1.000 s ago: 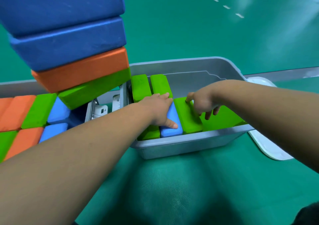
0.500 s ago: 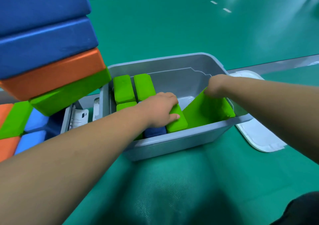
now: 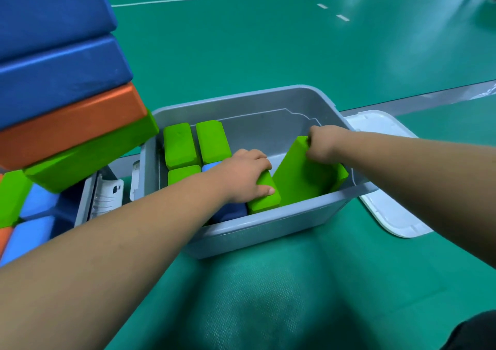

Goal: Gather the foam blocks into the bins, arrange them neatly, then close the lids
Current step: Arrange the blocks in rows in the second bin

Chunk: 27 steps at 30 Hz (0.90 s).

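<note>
A slanted green foam block leans inside the grey plastic bin, at its right end. Its lower edge sits down by the front wall and its upper edge is raised toward the back. The right hand grips that upper edge, with its fingers curled tight over the top corner.

Touching the block's left side, a smaller green foam block sits against the front wall. The left hand holds it from above, fingers bent over its far end and thumb pressed along its near side.

Under the left wrist a dark blue foam block lies low in the bin, and a sliver of light blue foam block shows behind the hand. At the back left of the bin, two green foam bricks lie side by side, with a third green brick just in front of them.

A white plastic lid lies flat on the green floor, just beside the bin's right end.

To the left, a tilted stack of large foam blocks rises close by: two dark blue, then orange, then green at the bottom. It hangs over a second grey bin that holds green, light blue and orange blocks.
</note>
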Available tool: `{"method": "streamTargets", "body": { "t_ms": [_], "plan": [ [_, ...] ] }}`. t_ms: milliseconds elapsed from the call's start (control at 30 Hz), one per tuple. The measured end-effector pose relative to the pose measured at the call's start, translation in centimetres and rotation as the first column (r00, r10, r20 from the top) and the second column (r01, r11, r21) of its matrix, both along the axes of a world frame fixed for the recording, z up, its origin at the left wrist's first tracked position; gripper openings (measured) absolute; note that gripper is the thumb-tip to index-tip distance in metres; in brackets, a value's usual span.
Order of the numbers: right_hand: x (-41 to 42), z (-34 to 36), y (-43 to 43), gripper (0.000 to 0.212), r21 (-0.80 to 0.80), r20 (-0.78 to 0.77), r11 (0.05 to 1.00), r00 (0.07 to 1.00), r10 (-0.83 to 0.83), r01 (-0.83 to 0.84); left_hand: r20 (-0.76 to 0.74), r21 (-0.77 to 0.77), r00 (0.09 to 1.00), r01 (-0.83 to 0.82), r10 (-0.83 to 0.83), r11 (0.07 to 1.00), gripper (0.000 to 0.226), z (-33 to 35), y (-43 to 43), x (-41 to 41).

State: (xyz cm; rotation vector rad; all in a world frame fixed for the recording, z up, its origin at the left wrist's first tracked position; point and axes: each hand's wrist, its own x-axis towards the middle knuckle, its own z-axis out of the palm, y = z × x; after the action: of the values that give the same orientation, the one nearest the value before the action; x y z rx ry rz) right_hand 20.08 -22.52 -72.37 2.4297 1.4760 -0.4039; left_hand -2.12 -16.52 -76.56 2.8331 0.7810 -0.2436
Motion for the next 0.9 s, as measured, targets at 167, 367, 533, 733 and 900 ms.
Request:
{"method": "streamTargets", "body": {
  "t_ms": [167, 367, 533, 733, 900],
  "plan": [
    [-1.8, -0.6, -0.1, 0.074, -0.010, -0.202, 0.999, 0.978, -0.047, 0.046, -0.010, -0.020, 1.000, -0.010, 0.010, 1.000, 0.068, 0.3, -0.1, 0.0],
    [-3.9, -1.1, 0.6, 0.083, -0.007, -0.249, 0.999, 0.968, 0.043, -0.047, -0.042, -0.058, 0.999, -0.014, 0.011, 0.998, 0.079, 1.1, -0.3, -0.4],
    [-4.2, 0.7, 1.6, 0.067, 0.321, -0.155, 0.947, 0.985, 0.070, -0.017, -0.136, -0.033, 0.974, -0.186, 0.180, 0.982, 0.108, 1.4, 0.3, -1.2],
    [-4.8, 5.9, 3.7, 0.065, 0.721, -0.213, 0.686, 0.973, 0.086, 0.097, -0.081, -0.112, 0.984, -0.166, 0.158, 0.980, 0.105, 1.8, 1.5, -3.0],
    [-6.0, 8.2, 4.5, 0.062, 0.826, -0.299, 0.524, 0.950, 0.095, 0.208, -0.140, -0.068, 0.980, -0.153, 0.142, 0.986, 0.109, 1.8, 0.7, -3.3]
  ]
}}
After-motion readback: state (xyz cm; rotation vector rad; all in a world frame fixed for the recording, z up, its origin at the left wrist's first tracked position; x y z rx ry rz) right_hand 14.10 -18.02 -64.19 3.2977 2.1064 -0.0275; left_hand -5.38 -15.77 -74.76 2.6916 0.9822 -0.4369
